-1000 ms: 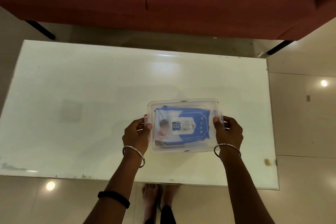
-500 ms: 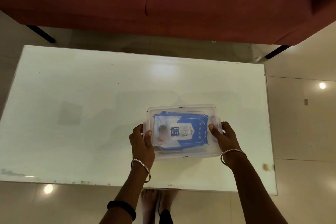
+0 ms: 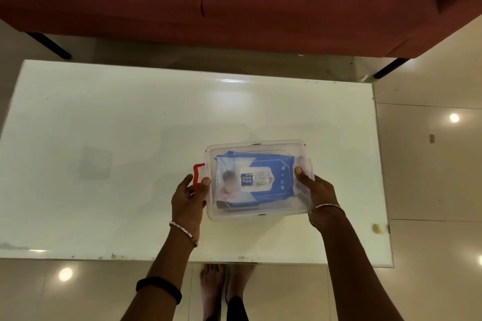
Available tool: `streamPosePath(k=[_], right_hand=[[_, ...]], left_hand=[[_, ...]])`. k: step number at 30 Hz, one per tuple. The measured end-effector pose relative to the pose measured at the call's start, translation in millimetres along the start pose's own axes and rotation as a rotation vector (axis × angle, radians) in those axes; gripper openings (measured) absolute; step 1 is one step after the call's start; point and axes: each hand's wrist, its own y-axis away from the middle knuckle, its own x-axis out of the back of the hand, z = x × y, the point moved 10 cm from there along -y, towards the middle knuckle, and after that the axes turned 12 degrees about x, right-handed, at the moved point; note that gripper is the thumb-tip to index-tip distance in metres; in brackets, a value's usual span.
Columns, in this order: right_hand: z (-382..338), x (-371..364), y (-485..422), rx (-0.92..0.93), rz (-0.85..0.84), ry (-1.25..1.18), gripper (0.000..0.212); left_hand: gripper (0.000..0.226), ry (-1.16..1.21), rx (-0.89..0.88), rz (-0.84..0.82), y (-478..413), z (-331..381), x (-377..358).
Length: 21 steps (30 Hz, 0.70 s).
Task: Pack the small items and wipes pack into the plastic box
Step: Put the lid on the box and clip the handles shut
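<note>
A clear plastic box (image 3: 260, 212) with its lid on rests on the white table (image 3: 104, 138), right of centre near the front edge. Through the lid I see the blue wipes pack (image 3: 276, 172). Small items under it are too blurred to make out. My left hand (image 3: 189, 197) grips the box's left end, thumb on the lid, fingers around a red latch (image 3: 197, 173) that stands swung out. My right hand (image 3: 317, 190) holds the right end, thumb on the lid's edge.
A dark red sofa (image 3: 234, 0) with black legs stands beyond the table's far edge. Glossy tiled floor (image 3: 430, 177) lies to the right and below. My bare feet (image 3: 212, 286) show under the table's front edge. A small yellowish mark (image 3: 376, 228) sits at the right front corner.
The red latch on the left end has come out from the box's side and now shows beside my left fingers. Both hands have stayed on the box ends.
</note>
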Motion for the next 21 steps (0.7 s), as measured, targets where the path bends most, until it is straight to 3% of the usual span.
streamPosePath(k=[4, 8, 13, 21], right_hand=[[-4, 5, -1, 0.030, 0.041, 0.025, 0.028], [-15, 12, -3, 0.134, 0.144, 0.133, 0.039], [-31, 13, 10, 0.281, 0.246, 0.345, 0.049], [-45, 11, 22, 0.391, 0.302, 0.392, 0.047]], left_hand=[[0.019, -0.135, -0.211, 0.150, 17, 22, 2], [0.027, -0.354, -0.379, 0.328, 37, 37, 0], [0.041, -0.422, -0.420, 0.335, 44, 38, -6], [0.040, -0.455, -0.456, 0.381, 46, 41, -3]])
